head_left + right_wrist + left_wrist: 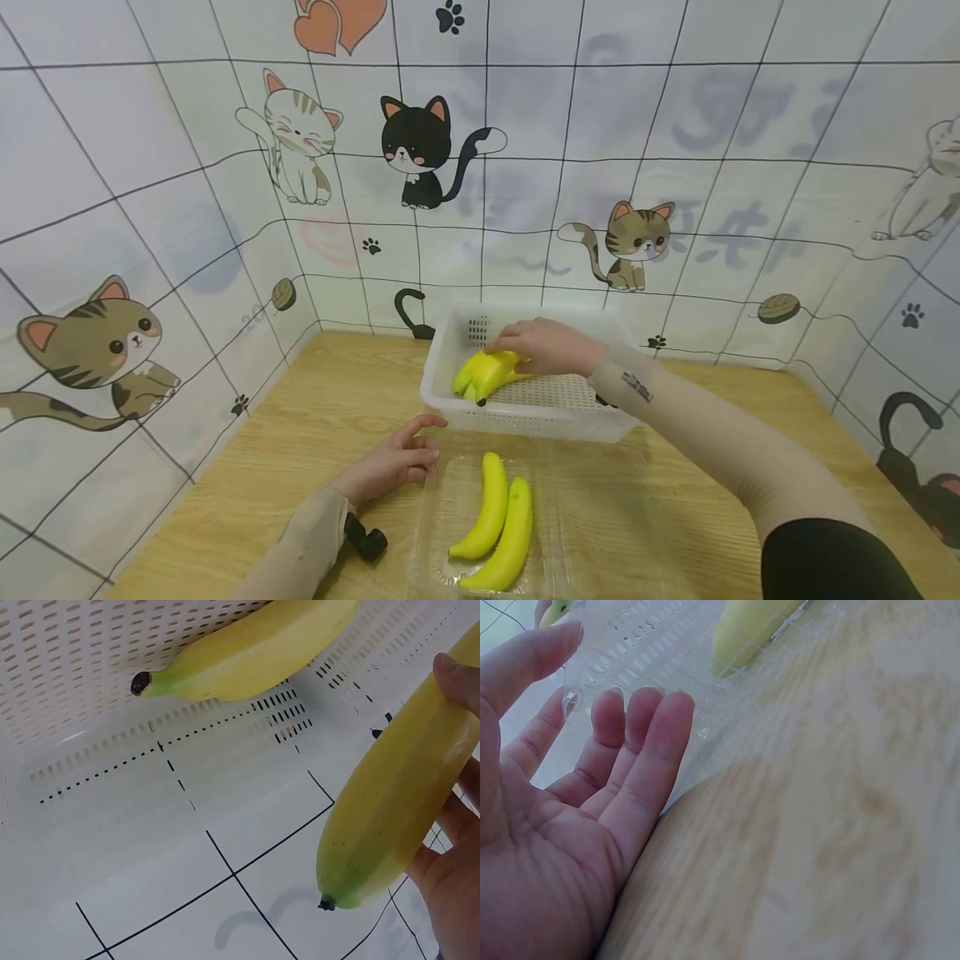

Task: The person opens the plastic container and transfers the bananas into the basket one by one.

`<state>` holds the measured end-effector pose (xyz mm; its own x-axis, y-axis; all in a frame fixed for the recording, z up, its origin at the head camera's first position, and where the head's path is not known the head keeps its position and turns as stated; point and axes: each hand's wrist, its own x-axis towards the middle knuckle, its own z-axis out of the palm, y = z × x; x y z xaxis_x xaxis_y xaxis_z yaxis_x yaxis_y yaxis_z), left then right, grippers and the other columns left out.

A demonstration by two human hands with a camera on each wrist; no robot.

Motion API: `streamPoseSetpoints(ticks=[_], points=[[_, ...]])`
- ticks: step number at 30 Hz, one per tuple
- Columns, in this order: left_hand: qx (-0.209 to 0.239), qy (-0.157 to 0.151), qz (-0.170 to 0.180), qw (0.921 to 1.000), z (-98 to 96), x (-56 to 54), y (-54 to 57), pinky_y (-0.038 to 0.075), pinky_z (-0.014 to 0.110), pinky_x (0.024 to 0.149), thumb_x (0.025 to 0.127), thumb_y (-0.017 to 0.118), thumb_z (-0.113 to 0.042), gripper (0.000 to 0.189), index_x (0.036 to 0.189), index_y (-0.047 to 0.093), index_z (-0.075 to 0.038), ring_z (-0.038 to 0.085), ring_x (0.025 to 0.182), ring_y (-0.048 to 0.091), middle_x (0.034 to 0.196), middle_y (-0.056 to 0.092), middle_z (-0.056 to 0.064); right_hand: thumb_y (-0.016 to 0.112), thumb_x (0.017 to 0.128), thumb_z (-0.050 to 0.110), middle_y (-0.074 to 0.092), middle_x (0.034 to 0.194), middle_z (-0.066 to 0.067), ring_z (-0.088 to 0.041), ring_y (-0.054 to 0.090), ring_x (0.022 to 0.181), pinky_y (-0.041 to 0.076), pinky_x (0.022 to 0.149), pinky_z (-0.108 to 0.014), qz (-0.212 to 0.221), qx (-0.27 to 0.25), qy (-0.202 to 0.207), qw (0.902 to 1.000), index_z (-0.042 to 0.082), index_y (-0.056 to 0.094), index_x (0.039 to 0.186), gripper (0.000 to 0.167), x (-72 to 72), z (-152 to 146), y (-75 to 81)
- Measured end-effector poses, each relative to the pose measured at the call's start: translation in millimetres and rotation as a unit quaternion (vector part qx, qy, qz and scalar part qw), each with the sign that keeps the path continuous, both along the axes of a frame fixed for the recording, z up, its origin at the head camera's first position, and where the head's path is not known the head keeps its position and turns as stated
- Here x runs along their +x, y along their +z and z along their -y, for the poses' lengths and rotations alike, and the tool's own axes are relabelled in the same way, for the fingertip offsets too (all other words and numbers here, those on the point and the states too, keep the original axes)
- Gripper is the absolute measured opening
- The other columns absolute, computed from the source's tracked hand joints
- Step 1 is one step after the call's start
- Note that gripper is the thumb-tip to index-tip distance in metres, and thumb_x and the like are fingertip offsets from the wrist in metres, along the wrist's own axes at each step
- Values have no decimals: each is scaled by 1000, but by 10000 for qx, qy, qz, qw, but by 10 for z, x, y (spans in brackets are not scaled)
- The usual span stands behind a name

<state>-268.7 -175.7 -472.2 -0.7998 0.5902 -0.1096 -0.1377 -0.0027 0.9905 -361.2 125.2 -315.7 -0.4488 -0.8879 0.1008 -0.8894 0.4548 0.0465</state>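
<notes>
My right hand reaches into the white perforated basket and grips a yellow banana, thumb on one side and fingers on the other. Another banana lies against the basket's holed surface in the right wrist view. From the head, the bananas in the basket overlap beneath the fingers. My left hand rests on the table, palm turned sideways and fingers loosely bent, its fingertips right at the edge of a clear plastic container. In that container lie two bananas, side by side.
The wooden table meets cat-printed, grid-lined walls at the back and sides. The basket stands near the back wall, directly behind the clear container. A black clip-like piece sits at my left wrist.
</notes>
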Motion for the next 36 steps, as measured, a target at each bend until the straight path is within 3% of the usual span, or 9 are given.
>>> streamPoseSetpoints(ticks=[10, 24, 30, 36], points=[[-85, 24, -89, 9999, 10, -36, -14, 49, 30, 72, 97, 60, -15, 50, 142, 37, -20, 19, 79, 57, 98, 50, 9, 78, 83, 14, 62, 122, -5, -22, 59, 107, 48, 92, -38, -47, 180, -111, 9998, 19, 59, 132, 53, -174, -9, -75], [-54, 30, -46, 10000, 10, -47, -1, 50, 32, 74, 97, 60, -15, 50, 141, 38, -20, 20, 80, 57, 97, 51, 9, 77, 84, 12, 62, 123, -7, -24, 59, 108, 48, 93, -40, 100, 316, -317, 9989, 19, 59, 132, 52, -306, -43, -255], [-34, -12, -65, 10000, 3, -27, 23, 50, 32, 73, 97, 60, -14, 52, 142, 35, -17, 19, 80, 57, 98, 51, 9, 77, 84, 11, 62, 122, -6, -24, 60, 107, 48, 92, -39, 12, 461, -387, 9982, 18, 59, 132, 52, -375, -48, -304], [-24, -49, -43, 10000, -5, 6, 47, 50, 32, 74, 96, 62, -16, 55, 143, 34, -14, 20, 81, 57, 98, 51, 9, 75, 85, 10, 62, 120, -6, -24, 60, 106, 48, 92, -39, 227, 576, -555, 9965, 19, 59, 132, 51, -410, -69, -388]])
